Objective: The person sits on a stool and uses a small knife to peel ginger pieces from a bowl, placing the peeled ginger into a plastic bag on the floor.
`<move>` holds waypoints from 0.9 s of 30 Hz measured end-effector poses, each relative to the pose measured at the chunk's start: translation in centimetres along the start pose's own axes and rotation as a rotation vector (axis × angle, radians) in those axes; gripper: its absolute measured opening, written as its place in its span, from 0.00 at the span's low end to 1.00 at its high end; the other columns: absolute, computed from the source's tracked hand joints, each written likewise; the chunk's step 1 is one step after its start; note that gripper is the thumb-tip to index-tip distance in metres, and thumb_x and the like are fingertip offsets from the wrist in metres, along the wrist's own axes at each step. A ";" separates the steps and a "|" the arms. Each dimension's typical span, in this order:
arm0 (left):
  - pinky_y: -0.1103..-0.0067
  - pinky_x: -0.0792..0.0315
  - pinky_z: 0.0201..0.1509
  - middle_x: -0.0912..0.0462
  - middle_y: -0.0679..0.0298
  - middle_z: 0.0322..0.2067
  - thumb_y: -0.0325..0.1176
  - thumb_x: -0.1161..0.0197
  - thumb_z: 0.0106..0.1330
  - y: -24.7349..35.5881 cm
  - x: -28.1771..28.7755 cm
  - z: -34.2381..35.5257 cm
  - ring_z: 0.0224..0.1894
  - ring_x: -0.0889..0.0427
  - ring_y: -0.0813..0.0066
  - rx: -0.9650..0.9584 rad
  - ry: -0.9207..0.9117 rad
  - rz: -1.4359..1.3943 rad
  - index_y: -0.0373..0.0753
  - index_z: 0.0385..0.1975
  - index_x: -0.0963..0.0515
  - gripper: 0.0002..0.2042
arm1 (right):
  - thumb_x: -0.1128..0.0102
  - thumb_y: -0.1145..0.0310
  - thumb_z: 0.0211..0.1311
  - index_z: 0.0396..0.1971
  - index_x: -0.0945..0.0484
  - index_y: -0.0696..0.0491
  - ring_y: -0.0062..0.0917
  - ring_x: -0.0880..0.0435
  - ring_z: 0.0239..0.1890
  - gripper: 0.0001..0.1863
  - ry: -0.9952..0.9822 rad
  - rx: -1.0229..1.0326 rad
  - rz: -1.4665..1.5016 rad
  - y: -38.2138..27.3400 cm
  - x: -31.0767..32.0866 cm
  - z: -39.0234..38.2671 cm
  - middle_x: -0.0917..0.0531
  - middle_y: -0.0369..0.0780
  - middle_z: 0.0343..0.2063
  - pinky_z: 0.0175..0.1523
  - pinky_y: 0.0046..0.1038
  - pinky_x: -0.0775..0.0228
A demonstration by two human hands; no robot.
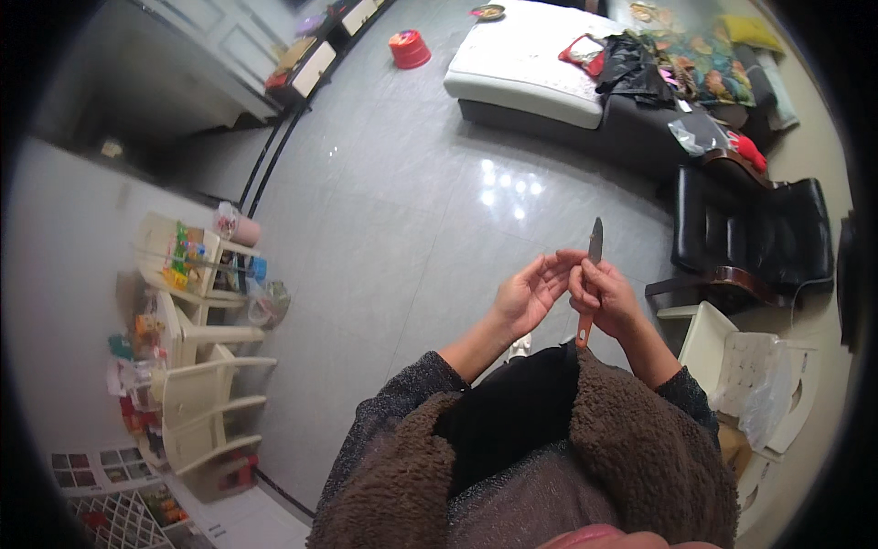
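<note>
A knife (596, 240) with an orange handle and a grey blade stands nearly upright in front of my body, blade tip pointing away from me. My right hand (605, 295) is closed around it where the handle meets the blade, and the handle's end shows below the fingers. Close beside it is my left hand (534, 295), palm turned up and fingers stretched toward the knife. The left fingertips reach behind the right hand, so I cannot tell whether they touch the blade. Nothing shows in the left palm.
Glossy grey floor tiles (393, 220) spread ahead. At left is a cream shelf unit (206, 366) with small items. A red round tub (409, 49) stands far off, near a white-topped sofa (526, 69) with bags. A black armchair (750, 229) and a cream chair (709, 343) stand right.
</note>
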State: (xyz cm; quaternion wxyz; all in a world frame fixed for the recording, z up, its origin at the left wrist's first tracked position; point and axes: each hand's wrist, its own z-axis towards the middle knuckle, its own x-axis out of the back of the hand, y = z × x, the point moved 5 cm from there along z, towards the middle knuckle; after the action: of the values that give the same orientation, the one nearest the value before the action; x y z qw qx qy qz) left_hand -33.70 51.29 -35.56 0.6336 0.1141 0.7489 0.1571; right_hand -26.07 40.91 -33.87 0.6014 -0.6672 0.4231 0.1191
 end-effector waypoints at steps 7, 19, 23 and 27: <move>0.67 0.41 0.74 0.33 0.49 0.62 0.40 0.65 0.79 3.8 0.6 1.5 0.67 0.35 0.62 -0.062 0.067 -0.011 0.26 0.60 0.36 0.23 | 0.62 0.60 0.78 0.56 0.30 0.60 0.10 0.41 0.15 0.20 -0.125 -0.079 0.083 -1.0 -0.2 5.8 0.30 0.32 0.20 0.23 0.15 0.47; 0.69 0.29 0.63 0.25 0.49 0.50 0.38 0.56 0.77 6.1 2.2 11.7 0.56 0.25 0.59 -0.041 0.332 -0.034 0.27 0.49 0.29 0.18 | 0.50 0.64 0.74 0.44 0.27 0.55 0.09 0.41 0.15 0.09 -0.083 -0.019 0.018 -9.3 6.9 12.4 0.32 0.29 0.18 0.20 0.14 0.48; 0.79 0.28 0.38 0.25 0.60 0.29 0.42 0.56 0.78 7.1 2.7 14.4 0.33 0.26 0.70 -0.009 0.302 -0.164 0.35 0.38 0.26 0.16 | 0.51 0.64 0.74 0.45 0.28 0.55 0.09 0.40 0.16 0.10 -0.057 -0.045 -0.020 -10.8 8.8 14.6 0.31 0.29 0.19 0.21 0.14 0.47; 0.81 0.42 0.25 0.37 0.67 0.18 0.44 0.57 0.78 8.9 1.8 16.1 0.21 0.40 0.77 -0.063 0.114 -0.161 0.39 0.28 0.31 0.18 | 0.51 0.63 0.74 0.46 0.28 0.55 0.09 0.39 0.16 0.11 -0.047 -0.111 -0.133 -10.9 9.0 16.2 0.31 0.29 0.20 0.18 0.14 0.42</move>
State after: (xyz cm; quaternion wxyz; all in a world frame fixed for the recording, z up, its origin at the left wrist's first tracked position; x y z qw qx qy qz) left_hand -18.42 61.67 -36.21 0.6036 0.0244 0.7853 0.1356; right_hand -7.16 50.87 -36.29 0.5798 -0.7232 0.3563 0.1177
